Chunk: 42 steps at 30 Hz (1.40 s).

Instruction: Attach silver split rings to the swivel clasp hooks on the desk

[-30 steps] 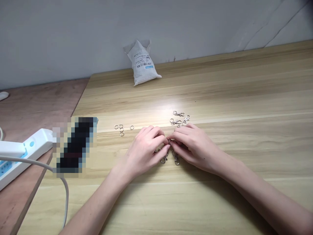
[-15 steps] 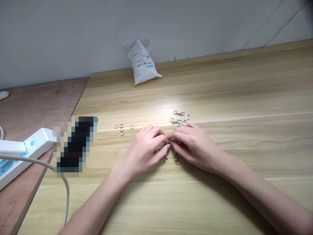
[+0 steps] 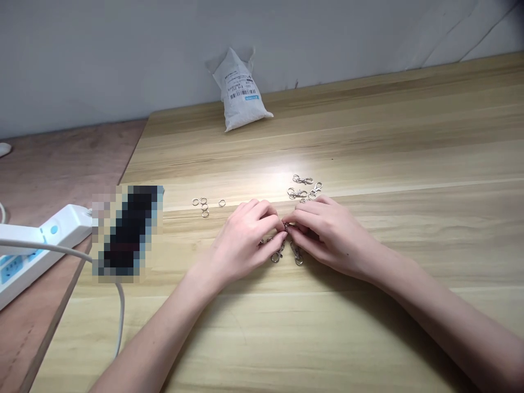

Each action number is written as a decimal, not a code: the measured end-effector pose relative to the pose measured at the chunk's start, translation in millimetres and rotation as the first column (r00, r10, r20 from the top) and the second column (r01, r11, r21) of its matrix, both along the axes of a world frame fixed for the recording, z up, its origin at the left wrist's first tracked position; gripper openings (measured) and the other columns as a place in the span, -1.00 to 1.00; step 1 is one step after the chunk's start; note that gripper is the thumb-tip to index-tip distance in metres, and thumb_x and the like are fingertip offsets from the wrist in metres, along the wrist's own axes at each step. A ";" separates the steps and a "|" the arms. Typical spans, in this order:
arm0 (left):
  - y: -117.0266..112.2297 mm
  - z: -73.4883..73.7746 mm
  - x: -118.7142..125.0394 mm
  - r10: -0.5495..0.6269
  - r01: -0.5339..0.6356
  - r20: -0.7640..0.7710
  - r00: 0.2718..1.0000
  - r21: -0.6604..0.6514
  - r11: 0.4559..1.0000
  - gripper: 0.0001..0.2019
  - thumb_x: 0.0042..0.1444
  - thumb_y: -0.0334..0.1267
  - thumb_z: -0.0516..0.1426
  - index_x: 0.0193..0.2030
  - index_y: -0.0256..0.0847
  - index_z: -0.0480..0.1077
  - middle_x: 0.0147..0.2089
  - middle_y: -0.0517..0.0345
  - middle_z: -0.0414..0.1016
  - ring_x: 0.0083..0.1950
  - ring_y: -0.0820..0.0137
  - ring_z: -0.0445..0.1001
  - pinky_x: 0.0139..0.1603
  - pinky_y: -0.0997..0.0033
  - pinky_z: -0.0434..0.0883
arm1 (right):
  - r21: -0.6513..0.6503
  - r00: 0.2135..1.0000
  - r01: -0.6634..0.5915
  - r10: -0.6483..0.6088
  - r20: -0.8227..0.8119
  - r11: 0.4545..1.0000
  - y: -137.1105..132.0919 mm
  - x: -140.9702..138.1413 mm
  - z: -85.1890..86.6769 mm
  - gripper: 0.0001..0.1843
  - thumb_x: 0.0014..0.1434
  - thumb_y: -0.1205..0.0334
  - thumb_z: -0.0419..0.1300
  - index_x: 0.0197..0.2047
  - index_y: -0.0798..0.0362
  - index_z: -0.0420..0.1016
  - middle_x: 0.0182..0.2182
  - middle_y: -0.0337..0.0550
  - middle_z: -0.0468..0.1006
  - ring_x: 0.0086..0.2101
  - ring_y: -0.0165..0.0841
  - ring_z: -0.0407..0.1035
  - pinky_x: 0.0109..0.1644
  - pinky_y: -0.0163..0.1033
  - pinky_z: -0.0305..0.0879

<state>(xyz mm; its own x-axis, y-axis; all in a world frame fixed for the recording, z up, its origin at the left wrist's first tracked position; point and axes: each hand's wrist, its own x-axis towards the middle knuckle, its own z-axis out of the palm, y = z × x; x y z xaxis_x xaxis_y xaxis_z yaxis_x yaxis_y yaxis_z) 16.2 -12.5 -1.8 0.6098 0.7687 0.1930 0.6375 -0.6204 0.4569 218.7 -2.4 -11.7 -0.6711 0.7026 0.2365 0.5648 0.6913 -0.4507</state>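
Note:
My left hand [image 3: 245,234] and my right hand [image 3: 333,232] meet fingertip to fingertip low over the table. Both are closed in a pinch on one small metal piece [image 3: 286,226], which looks like a swivel clasp; most of it is hidden by the fingers. Just below the fingertips lie a clasp with a ring [image 3: 277,254] and another clasp [image 3: 297,254], both partly covered. Beyond my right hand are several silver swivel clasps with rings, among them one at the back [image 3: 303,180]. Several loose split rings [image 3: 204,207] lie to the left of my left hand.
A white plastic package [image 3: 241,98] with a printed label leans against the wall at the back of the wooden table [image 3: 388,136]. At left, a blurred-out dark phone-like object [image 3: 133,229], a white cable [image 3: 120,316] and a power strip [image 3: 61,232] lie near the reddish surface [image 3: 82,147].
The whole view has shifted slightly, so things sit a little higher in the picture. Both hands keep their pinch on the small metal piece, with only slight finger movement.

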 end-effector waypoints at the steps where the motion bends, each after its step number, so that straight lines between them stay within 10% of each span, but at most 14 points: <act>1: -0.1 0.2 0.0 0.000 0.000 -0.005 1.000 0.000 1.000 -0.90 0.24 -0.34 0.08 -0.27 -0.23 0.41 -0.21 0.08 0.44 -0.14 0.32 0.37 -0.11 0.28 0.33 | -0.003 1.000 -0.001 0.001 0.001 1.000 0.0 0.2 0.2 -0.77 0.30 0.33 -0.01 -0.27 0.08 0.46 -0.41 -0.16 0.51 -0.41 -0.37 0.30 -0.22 -0.21 0.04; 42: 0.6 0.7 -0.2 -0.003 0.002 -0.009 1.000 -0.016 1.000 -0.89 0.25 -0.32 0.09 -0.27 -0.24 0.43 -0.21 0.08 0.42 -0.13 0.32 0.36 -0.10 0.30 0.30 | -0.024 0.999 0.001 0.000 0.034 1.000 -1.0 1.4 0.5 -0.80 0.30 0.34 -0.01 -0.28 0.09 0.43 -0.37 -0.17 0.49 -0.38 -0.37 0.30 -0.19 -0.21 0.05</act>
